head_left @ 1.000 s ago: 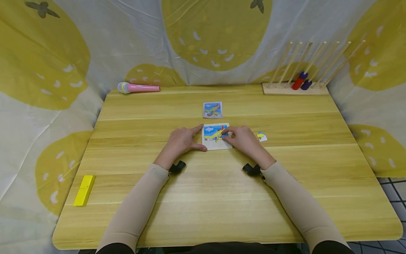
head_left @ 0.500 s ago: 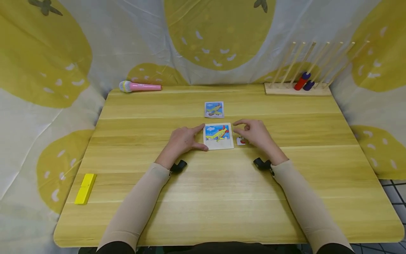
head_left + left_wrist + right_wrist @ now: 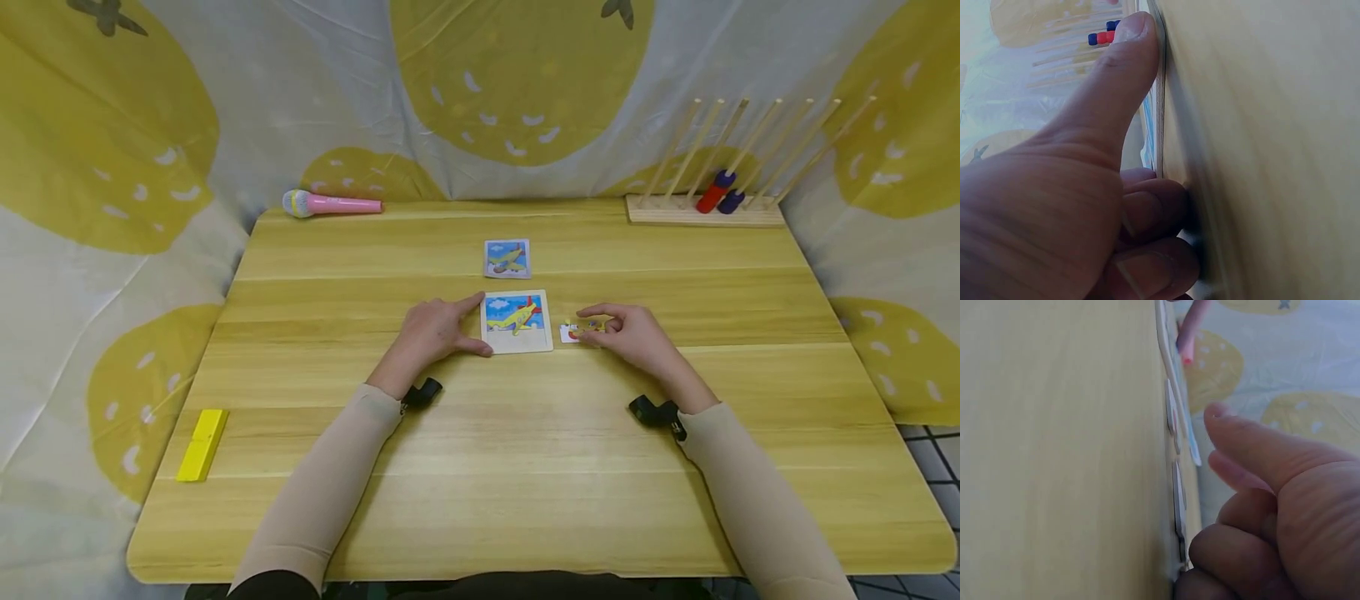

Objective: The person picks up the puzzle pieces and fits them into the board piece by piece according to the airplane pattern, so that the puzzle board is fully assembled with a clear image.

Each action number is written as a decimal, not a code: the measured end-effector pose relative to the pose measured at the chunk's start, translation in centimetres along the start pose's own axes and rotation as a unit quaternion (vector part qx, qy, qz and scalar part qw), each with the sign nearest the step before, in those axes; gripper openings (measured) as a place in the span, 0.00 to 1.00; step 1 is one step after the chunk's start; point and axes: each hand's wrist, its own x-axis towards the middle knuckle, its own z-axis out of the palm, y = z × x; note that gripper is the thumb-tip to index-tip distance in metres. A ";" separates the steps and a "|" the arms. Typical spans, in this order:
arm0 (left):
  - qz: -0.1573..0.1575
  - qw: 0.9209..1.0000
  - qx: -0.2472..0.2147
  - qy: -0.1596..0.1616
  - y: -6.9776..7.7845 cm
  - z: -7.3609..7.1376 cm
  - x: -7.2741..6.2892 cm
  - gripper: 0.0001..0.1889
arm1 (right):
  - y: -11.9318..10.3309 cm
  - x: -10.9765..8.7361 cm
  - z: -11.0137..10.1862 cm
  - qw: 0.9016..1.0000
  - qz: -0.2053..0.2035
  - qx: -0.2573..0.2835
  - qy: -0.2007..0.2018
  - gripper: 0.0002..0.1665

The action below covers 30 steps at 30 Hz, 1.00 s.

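A puzzle board (image 3: 525,342) lies mid-table; part of an airplane picture fills its upper area and the lower strip is plain. My left hand (image 3: 435,327) holds its left side, index finger at the far corner and thumb at the near corner. In the left wrist view the thumb (image 3: 1137,37) lies along the board's edge. To the right of the board, my right hand (image 3: 633,337) hovers over loose puzzle pieces (image 3: 567,333), thumb and index finger apart with nothing between them. The hand partly hides these pieces; their edges (image 3: 1178,494) show in the right wrist view.
A small airplane picture card (image 3: 507,259) lies beyond the board. At the back stand a pink toy microphone (image 3: 337,205), lying on its side, and a wooden peg rack (image 3: 705,214) with red and blue beads. Yellow blocks (image 3: 202,445) lie at the left edge.
My right hand has left the board and moved right, over the loose pieces. A red piece of the airplane's tail now shows in the picture. My left hand stays at the board.
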 end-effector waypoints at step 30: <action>-0.004 1.000 0.001 -0.008 0.0 0.1 0.1 0.58 | -0.5 -0.1 1.0 0.994 -0.027 -0.109 0.014 0.19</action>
